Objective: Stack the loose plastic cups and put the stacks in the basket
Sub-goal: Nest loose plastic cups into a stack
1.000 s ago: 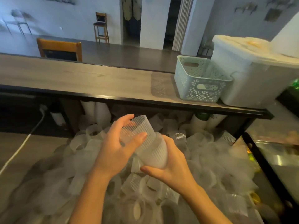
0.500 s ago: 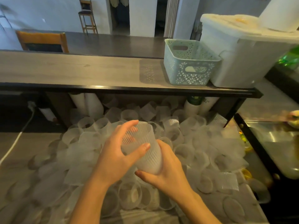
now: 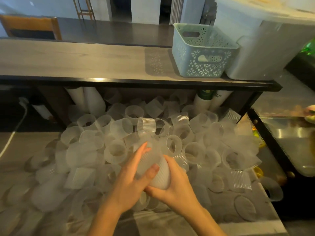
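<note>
A ribbed stack of cups [image 3: 156,171] lies tilted between both hands, low over the heap of loose cups [image 3: 119,150] covering the counter [image 3: 247,223]. The left hand [image 3: 134,181] wraps it from 9 o'clock, the right hand [image 3: 175,186] cradles its base from 4 o'clock. How many cups are nested is unclear. One teal basket [image 3: 202,51] sits at 1 o'clock on the shelf [image 3: 76,60]; a pale shape shows through its handle slot.
</note>
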Motion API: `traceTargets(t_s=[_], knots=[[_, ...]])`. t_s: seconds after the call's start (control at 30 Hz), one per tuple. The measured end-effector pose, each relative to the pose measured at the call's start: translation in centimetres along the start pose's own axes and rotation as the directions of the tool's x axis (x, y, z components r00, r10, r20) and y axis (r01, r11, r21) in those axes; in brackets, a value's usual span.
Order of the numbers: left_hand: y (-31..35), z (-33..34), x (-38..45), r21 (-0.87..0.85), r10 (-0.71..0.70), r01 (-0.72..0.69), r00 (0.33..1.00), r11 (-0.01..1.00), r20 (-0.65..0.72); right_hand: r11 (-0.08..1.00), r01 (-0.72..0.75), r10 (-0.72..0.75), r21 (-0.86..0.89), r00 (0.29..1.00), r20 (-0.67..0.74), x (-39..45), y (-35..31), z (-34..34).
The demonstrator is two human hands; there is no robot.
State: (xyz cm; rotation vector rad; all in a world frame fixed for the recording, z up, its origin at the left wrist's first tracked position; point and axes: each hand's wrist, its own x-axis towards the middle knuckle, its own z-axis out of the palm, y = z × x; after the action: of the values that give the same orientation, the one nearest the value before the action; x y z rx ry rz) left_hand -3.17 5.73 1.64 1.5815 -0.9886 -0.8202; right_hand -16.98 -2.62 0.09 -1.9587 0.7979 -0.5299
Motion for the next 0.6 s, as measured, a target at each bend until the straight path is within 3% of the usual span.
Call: traceTargets(t_s=[0.07, 0.17, 0.27, 0.43, 0.6], knots=[[-0.7, 0.7, 0.2, -0.081, -0.021, 0.016, 0.998, 0.997, -0.052, 0.999, -0.035, 0.034, -0.008, 0.999, -0.027, -0.4, 0.9, -0.2], [-1.9, 0.3, 0.0, -0.148, -0.037, -0.009, 0.951, 0.989, -0.306, 0.995, -0.099, 0.101, 0.021, 0.984, -0.147, -1.4, 2.5, -1.9], [-3.7, -1.0, -0.8, 0.01, -0.029, 0.038, 0.878, 0.999, -0.478, 0.985, -0.166, 0.174, 0.05, 0.951, -0.256, -2.5, 4.3, -4.0], [-5.0, 0.7, -0.1, 0.483, 0.164, 0.07, 0.89, 0.873, -0.426, 0.985, -0.166, 0.171, 0.039, 0.955, -0.241, -2.7, 5.2, -4.6], [-4.2, 2.6, 5.8, 0.626, 0.174, 0.116, 0.907, 0.771, -0.384, 0.989, -0.137, 0.145, 0.056, 0.97, -0.196, -2.3, 4.6, -4.1]])
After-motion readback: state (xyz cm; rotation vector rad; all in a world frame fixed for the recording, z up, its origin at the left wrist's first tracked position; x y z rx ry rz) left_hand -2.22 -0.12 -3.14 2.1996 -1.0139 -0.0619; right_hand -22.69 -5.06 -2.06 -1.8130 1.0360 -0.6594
